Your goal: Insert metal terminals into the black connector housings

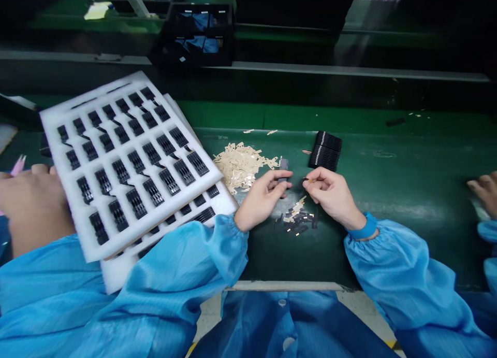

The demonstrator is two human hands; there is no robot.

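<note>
From the head camera, a heap of pale gold metal strips [239, 166] lies on a green workbench belt [388, 161], and everything else sits around that heap. Just right of it, the person's left hand [262, 200] is closed, thumb and fingers together around a small dark grey part [283, 164] whose top end sticks out above the fingers. Further right of the heap, the right hand [332, 195] is pinched shut, its fingertips [312, 181] gripping a tiny black piece with a gold tip [306, 180]; the two hands are close but not touching. Below and right of the heap, between the hands and the person's chest, lies a loose scatter of black parts with gold strips [297, 218]. Beyond it, up and to the right, stands a neat block of black ribbed parts [326, 151]. Left of the heap, two white foam trays [128, 161] overlap, tilted, their pockets holding rows of black parts. Further left, another person's hand [31, 205] lies against the upper tray's edge, and a fourth hand [483, 192], from someone else, shows at the far right. Behind the heap, across the belt, sits a black crate [194, 34] with blue contents.
</note>
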